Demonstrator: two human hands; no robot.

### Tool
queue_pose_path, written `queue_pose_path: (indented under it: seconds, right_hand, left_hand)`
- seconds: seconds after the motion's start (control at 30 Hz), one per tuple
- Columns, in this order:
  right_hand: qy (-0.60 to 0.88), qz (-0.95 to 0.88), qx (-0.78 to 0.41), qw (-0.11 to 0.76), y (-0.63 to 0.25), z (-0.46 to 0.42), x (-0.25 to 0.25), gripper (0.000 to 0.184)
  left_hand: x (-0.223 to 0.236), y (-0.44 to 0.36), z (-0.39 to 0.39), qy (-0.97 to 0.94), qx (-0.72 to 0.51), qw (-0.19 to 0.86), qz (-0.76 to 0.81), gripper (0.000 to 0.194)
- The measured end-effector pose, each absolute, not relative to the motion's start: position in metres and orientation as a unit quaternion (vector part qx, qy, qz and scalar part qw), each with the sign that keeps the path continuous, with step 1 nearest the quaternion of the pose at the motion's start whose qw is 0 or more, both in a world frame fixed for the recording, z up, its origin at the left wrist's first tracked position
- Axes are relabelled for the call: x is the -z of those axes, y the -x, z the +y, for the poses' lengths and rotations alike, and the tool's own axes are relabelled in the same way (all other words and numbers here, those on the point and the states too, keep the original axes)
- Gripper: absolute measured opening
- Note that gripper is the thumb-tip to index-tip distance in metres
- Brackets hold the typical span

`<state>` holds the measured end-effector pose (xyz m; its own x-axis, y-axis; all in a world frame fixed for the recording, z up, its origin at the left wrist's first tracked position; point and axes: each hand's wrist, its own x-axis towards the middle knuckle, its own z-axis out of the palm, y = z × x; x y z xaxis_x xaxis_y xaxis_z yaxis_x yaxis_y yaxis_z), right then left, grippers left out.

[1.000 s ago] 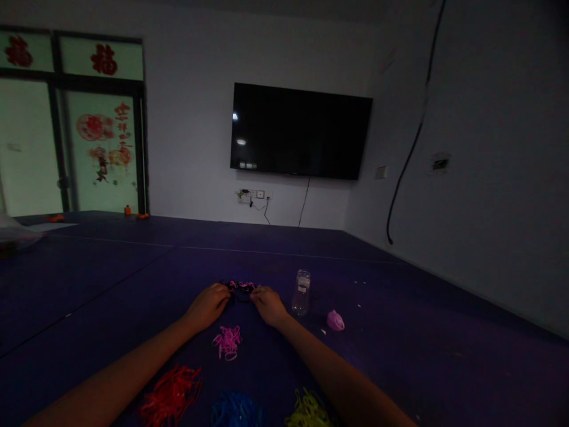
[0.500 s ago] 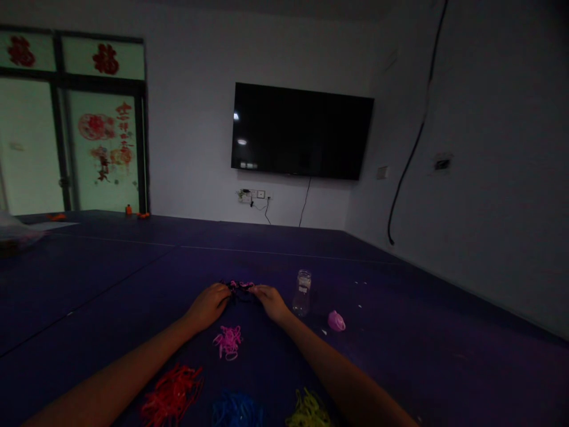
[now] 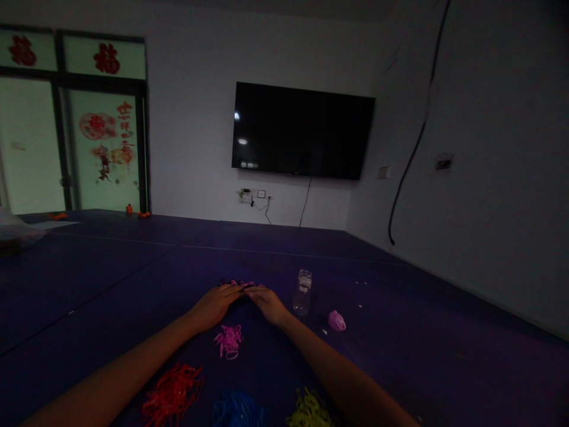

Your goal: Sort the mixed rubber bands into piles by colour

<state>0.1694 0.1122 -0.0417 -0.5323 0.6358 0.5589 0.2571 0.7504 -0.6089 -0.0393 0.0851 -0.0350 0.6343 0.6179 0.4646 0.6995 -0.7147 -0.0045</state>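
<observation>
My left hand and my right hand lie side by side on the dark purple table, fingertips meeting over a small dark pile of mixed black and pink rubber bands. Both hands have their fingers stretched forward onto that pile; whether they pinch any band is hidden. Just behind the hands, nearer me, lies a small pink pile of bands. Along the bottom edge sit a red pile, a blue pile and a yellow-green pile.
A small clear bottle stands right of my right hand, with a pink cap lying beyond it. A black television hangs on the far wall. A window with red paper decorations is at the left.
Both hands have slid together over the dark pile, their fingers flattening and the fingertips now nearly touching. The piles, bottle and cap have not moved.
</observation>
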Motion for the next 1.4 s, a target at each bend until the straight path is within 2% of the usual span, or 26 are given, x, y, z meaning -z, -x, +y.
queue_pose_path:
  seconds: [0.27,0.47,0.57,0.73,0.83,0.93,1.03,1.13,1.27,1.4]
  right_hand:
    - [0.268,-0.841,-0.235,0.406,-0.169,0.113,0.042,0.043]
    - [0.284,-0.814,-0.254,0.438,-0.17,0.112,0.041,0.042]
    - [0.303,-0.78,-0.331,0.435,-0.165,0.108,0.04,0.039]
    - [0.319,-0.716,-0.506,0.36,-0.153,0.089,0.035,0.04]
    - [0.304,-0.706,-0.548,0.33,-0.149,0.08,0.033,0.04]
    - [0.309,-0.693,-0.558,0.337,-0.149,0.081,0.033,0.042]
    - [0.351,-0.691,-0.483,0.407,-0.154,0.09,0.036,0.047]
    - [0.42,-0.702,-0.316,0.48,-0.164,0.1,0.037,0.049]
    - [0.528,-0.713,-0.13,0.442,-0.175,0.103,0.036,0.045]
    - [0.574,-0.699,-0.094,0.416,-0.177,0.099,0.033,0.043]
  left_hand:
    - [0.037,0.039,0.087,0.893,0.238,0.07,-0.375,0.054]
    - [0.039,0.041,0.087,0.884,0.265,0.068,-0.38,0.044]
    - [0.04,0.043,0.087,0.878,0.277,0.063,-0.385,0.037]
    - [0.042,0.046,0.089,0.866,0.302,0.072,-0.393,0.03]
    - [0.041,0.046,0.088,0.863,0.302,0.082,-0.396,0.029]
    - [0.038,0.045,0.086,0.854,0.291,0.089,-0.422,0.027]
    - [0.035,0.043,0.084,0.839,0.268,0.096,-0.464,0.024]
    - [0.031,0.04,0.082,0.818,0.231,0.111,-0.515,0.018]
    - [0.026,0.038,0.079,0.815,0.201,0.114,-0.531,0.016]
    - [0.024,0.037,0.079,0.835,0.213,0.098,-0.499,0.015]
